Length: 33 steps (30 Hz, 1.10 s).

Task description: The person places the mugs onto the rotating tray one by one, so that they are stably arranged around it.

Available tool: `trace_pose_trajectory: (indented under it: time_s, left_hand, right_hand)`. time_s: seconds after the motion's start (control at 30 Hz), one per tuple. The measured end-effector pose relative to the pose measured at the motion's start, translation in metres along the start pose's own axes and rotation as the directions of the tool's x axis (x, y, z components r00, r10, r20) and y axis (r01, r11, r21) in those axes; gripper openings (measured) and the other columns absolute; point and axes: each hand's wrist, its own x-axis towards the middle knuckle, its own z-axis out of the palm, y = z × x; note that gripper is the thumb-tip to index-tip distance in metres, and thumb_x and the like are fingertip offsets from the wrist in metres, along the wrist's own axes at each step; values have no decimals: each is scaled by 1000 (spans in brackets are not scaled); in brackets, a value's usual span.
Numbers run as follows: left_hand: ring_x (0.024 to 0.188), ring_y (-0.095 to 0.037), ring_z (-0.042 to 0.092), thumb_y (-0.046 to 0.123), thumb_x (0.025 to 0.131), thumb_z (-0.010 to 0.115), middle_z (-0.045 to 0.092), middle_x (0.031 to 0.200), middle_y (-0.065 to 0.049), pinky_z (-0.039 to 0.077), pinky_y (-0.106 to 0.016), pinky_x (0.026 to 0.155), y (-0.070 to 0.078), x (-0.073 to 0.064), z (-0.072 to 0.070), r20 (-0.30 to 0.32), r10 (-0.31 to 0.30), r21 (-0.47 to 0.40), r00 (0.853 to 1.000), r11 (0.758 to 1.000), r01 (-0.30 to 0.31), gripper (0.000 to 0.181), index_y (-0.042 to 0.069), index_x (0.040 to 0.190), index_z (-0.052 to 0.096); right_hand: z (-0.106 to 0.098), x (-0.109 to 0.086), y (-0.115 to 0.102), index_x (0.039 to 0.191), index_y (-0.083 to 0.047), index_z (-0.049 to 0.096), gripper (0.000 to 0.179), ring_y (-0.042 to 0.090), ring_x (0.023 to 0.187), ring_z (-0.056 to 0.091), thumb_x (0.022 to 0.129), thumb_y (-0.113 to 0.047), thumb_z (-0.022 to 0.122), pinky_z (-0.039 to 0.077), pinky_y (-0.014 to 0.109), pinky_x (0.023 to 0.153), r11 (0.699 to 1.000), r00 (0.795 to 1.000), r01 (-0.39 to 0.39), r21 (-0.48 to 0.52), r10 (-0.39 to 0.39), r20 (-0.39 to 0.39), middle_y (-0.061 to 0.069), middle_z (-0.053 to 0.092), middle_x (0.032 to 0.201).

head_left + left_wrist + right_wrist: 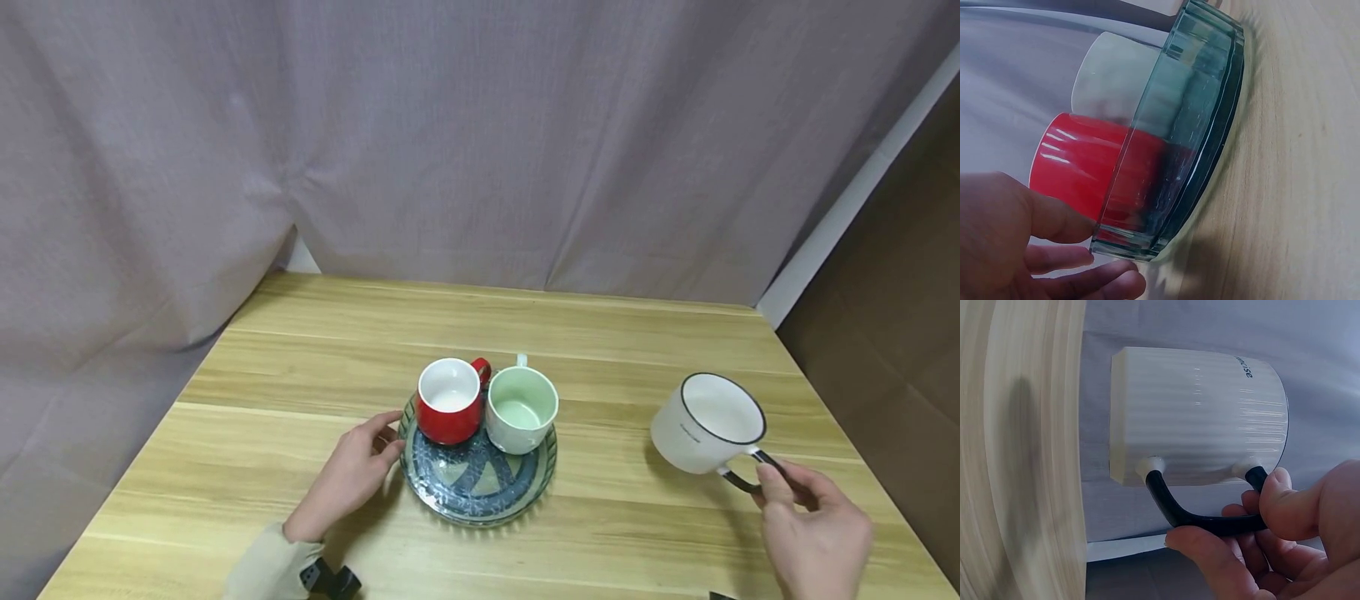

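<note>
A round, patterned glass dish (480,500) holds a red mug (450,423) and a pale green mug (517,437) side by side. My left hand (352,471) is at the dish's left rim, thumb and fingers spread and touching its edge; the left wrist view shows the fingertips by the glass wall (1125,240). On the right, my right hand (817,525) grips the black handle (1210,524) of a white mug (686,437) with a dark rim. This mug hangs tilted over the table, apart from it, its shadow beneath.
The wooden table (300,358) extends around the dish. A grey curtain (450,150) hangs along its back and left edges, and a brown panel (900,333) stands at the right. A small dark object (722,596) shows at the front edge of the head view.
</note>
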Motion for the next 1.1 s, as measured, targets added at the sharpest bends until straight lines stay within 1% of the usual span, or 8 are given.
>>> trace_pose_trajectory:
  time_s: [0.23, 0.47, 0.67, 0.77, 0.93, 1.0, 1.1]
  left_hand:
    - [84, -15, 62, 6, 90, 65, 68, 104, -10, 54, -31, 72, 0, 0, -1, 2, -21, -13, 1000, 1000, 21, 37, 0, 126, 60]
    - [88, -19, 64, 6, 90, 64, 68, 100, -9, 56, -35, 75, 0, 0, -2, -13, -4, -17, 1000, 1000, 4, 32, -2, 120, 60]
    - [88, -20, 63, 5, 90, 63, 67, 99, -11, 56, -39, 79, 1, 1, -1, -11, -14, -19, 1000, 1000, 13, 38, -2, 127, 57]
    - [87, -19, 62, 5, 90, 63, 66, 97, -9, 55, -38, 79, 1, 2, -1, -4, -21, -9, 1000, 1000, 21, 41, -1, 130, 56]
    - [84, -17, 59, 6, 90, 64, 63, 91, -5, 53, -33, 75, 1, 2, 0, -1, -26, -6, 1000, 1000, 26, 39, 1, 128, 58]
    - [84, -16, 60, 6, 90, 64, 64, 92, -6, 53, -33, 75, 1, 2, 0, -4, -23, -11, 1000, 1000, 23, 38, 1, 127, 59]
    - [87, -17, 61, 5, 90, 64, 66, 100, -8, 54, -33, 76, 2, 2, 0, -3, -18, -22, 1000, 1000, 18, 36, 1, 126, 59]
  right_hand:
    - [0, -5, -5, 94, -10, 72, 9, -9, 50, 58, 87, -16, 72, 42, 7, 47, 1000, 1000, 11, 9, -11, 6, -32, 57, 61]
    - [0, -9, -10, 97, -6, 71, 12, -7, 52, 60, 87, -13, 73, 47, 7, 49, 999, 1000, -1, 36, 0, 27, -31, 59, 67]
    - [0, -12, -15, 98, -2, 71, 15, -7, 52, 61, 87, -12, 73, 48, 6, 51, 999, 999, 15, 36, -16, 39, -33, 58, 68]
    - [0, -14, -17, 97, -3, 71, 14, -7, 52, 61, 86, -12, 73, 48, 6, 51, 999, 999, 22, 34, -24, 42, -34, 58, 68]
    - [1, -16, -20, 94, -4, 72, 11, -7, 53, 62, 86, -10, 74, 49, 7, 51, 998, 999, 35, 50, -37, 40, -32, 59, 69]
    - [1, -17, -22, 94, -2, 72, 11, -7, 53, 62, 85, -9, 74, 49, 7, 51, 998, 998, 44, 50, -46, 40, -32, 59, 69]
    - [2, -20, -24, 95, 0, 71, 12, -6, 53, 62, 85, -8, 74, 49, 8, 51, 997, 997, 58, 51, -60, 45, -32, 59, 69]
